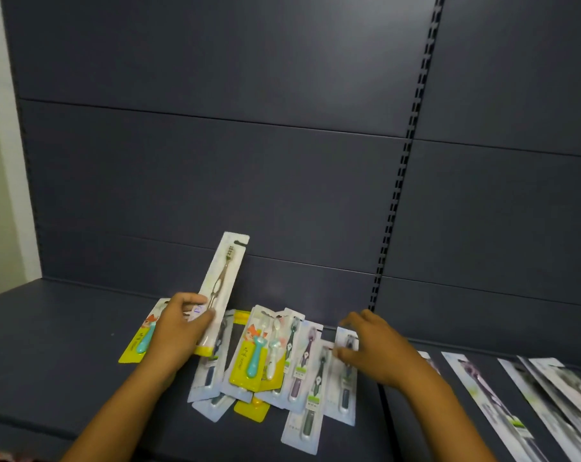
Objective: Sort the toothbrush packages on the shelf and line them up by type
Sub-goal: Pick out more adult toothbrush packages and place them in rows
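Observation:
A heap of toothbrush packages lies on the dark shelf. My left hand holds a long white package with a beige brush, lifted upright above the heap. A yellow package with a teal child's brush lies partly under that hand. Another yellow package sits on top of the heap's middle. My right hand rests on a white package with a dark brush at the heap's right edge, thumb and fingers pinching its top.
Several long white packages lie side by side on the shelf to the right. The dark back panel rises behind, with a slotted upright. The shelf's front edge runs along the bottom.

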